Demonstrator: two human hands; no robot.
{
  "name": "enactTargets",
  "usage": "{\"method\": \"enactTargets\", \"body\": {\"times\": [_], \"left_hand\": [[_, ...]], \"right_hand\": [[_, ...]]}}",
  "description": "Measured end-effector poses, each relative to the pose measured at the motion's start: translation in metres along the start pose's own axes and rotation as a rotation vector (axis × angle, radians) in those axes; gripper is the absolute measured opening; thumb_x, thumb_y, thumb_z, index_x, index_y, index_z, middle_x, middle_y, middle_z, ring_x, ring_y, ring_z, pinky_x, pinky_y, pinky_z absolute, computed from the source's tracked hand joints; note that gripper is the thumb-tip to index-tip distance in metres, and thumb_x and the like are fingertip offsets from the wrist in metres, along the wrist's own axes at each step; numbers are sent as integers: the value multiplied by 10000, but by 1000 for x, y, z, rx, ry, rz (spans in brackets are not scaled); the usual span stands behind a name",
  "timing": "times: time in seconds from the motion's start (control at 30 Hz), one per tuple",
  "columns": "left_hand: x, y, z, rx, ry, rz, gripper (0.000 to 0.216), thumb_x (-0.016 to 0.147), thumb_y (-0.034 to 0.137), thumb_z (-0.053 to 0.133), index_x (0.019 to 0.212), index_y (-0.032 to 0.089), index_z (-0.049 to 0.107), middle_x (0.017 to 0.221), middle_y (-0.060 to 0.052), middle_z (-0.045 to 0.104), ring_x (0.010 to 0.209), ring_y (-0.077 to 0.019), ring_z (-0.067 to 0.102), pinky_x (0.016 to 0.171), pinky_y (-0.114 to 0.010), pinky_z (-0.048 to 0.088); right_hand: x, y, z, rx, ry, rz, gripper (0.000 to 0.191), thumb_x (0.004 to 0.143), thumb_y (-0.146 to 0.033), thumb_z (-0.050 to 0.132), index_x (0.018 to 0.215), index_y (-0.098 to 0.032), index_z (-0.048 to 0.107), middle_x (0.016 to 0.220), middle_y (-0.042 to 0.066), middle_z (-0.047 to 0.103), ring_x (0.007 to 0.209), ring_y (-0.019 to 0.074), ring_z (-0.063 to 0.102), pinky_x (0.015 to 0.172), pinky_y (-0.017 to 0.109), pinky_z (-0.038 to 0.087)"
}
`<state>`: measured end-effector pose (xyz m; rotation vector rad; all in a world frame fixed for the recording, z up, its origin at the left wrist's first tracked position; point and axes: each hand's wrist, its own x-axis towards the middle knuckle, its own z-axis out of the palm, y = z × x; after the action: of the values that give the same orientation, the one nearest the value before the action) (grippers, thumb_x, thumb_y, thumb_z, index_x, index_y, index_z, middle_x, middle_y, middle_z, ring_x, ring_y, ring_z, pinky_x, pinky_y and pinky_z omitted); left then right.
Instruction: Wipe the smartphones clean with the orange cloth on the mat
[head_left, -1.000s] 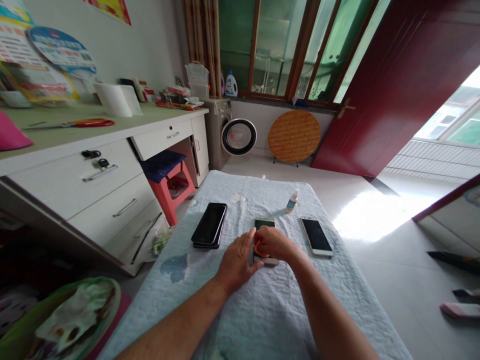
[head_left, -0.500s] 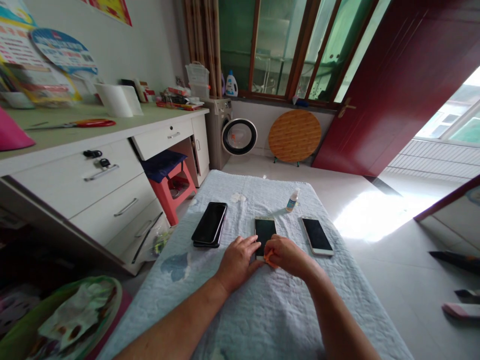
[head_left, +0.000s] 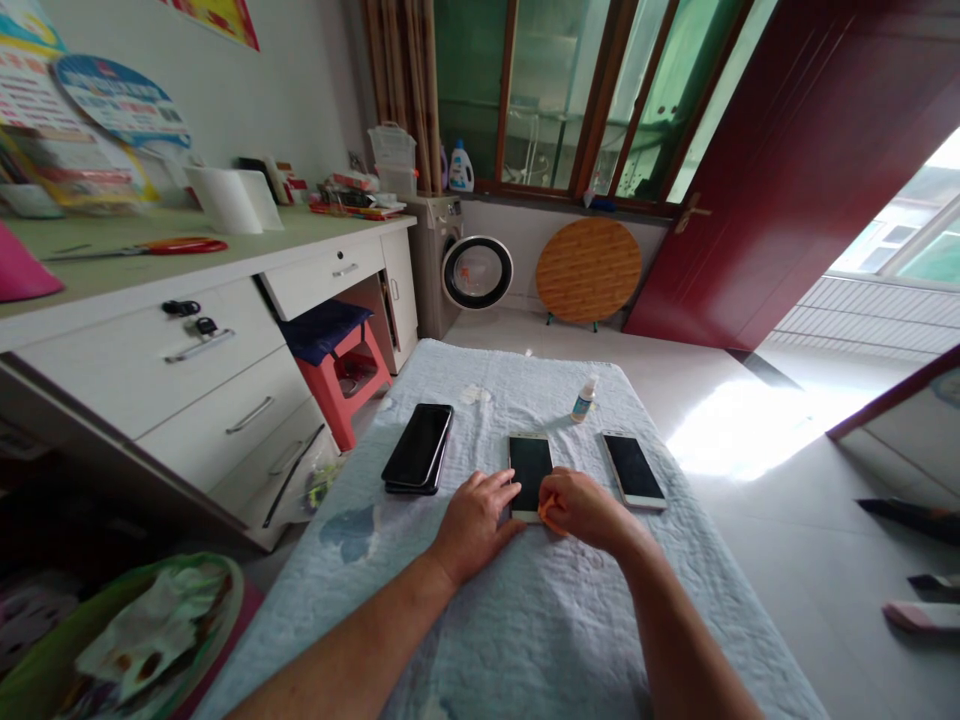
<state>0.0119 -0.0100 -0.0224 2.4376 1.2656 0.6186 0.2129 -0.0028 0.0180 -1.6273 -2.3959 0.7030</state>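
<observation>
A smartphone with a dark screen and light frame [head_left: 530,462] lies face up on the pale blue quilted cover [head_left: 495,640]. Beside its left edge my left hand [head_left: 474,525] rests flat and open, fingertips touching that edge and the thumb reaching the bottom end. My right hand [head_left: 581,510] is closed on an orange cloth [head_left: 551,512] at the phone's lower right edge; part of the cloth is hidden by the fingers. To the right lies a white-framed smartphone [head_left: 634,470]. On the left, a black phone [head_left: 418,445] sits atop another dark one.
A small spray bottle [head_left: 584,399] stands behind the phones. At left are a white desk [head_left: 202,360], a red stool [head_left: 352,380] and a bin [head_left: 236,590] holding used paper. Further back stands a washing machine with its round door [head_left: 478,273] open.
My right hand has shifted slightly right with the orange cloth, from the phone's bottom end to its lower right edge. My left hand stays in place.
</observation>
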Motion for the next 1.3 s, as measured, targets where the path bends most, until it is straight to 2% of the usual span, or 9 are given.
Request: {"method": "enactTargets", "body": {"times": [0.5,0.63,0.87,1.07,1.3], "left_hand": [[-1,1,0,-38,37,3,398,817,398,673,1158,200,619,1297,-87,585,1117,-277,550,971,-431,437],[-1,1,0,-28,33,7,411,832,435,648,1167,198,620,1298,-89,585,1112,-277,552,973,-433,436],[-1,0,0,-19,37,19,405,838,432,644,1176,210,628,1309,-92,581,1143,-270,550,1020,-468,398],[0,0,-1,-35,16,-6,435,828,441,656,1186,195,627,1317,-104,576,1163,-277,539,1025,-476,395],[-1,-5,5,-46,43,8,424,820,420,668,1195,229,622,1324,-83,570,1159,-266,538,1004,-459,413]], "right_hand": [[7,-24,20,77,56,-106,153,758,-85,523,788,-176,643,822,2,527,740,105,495,675,204,338],[7,-21,19,92,49,-106,140,755,-88,529,765,-177,637,809,1,530,737,105,498,680,203,344],[3,-11,8,28,22,-16,151,743,-99,529,764,-166,663,802,20,586,723,109,529,671,204,352],[-1,-1,-2,-15,1,35,189,684,-79,519,761,-169,668,799,26,626,723,121,544,663,209,355],[1,10,0,-51,6,37,192,660,-89,518,759,-169,661,786,28,635,717,128,547,649,213,352]]}}
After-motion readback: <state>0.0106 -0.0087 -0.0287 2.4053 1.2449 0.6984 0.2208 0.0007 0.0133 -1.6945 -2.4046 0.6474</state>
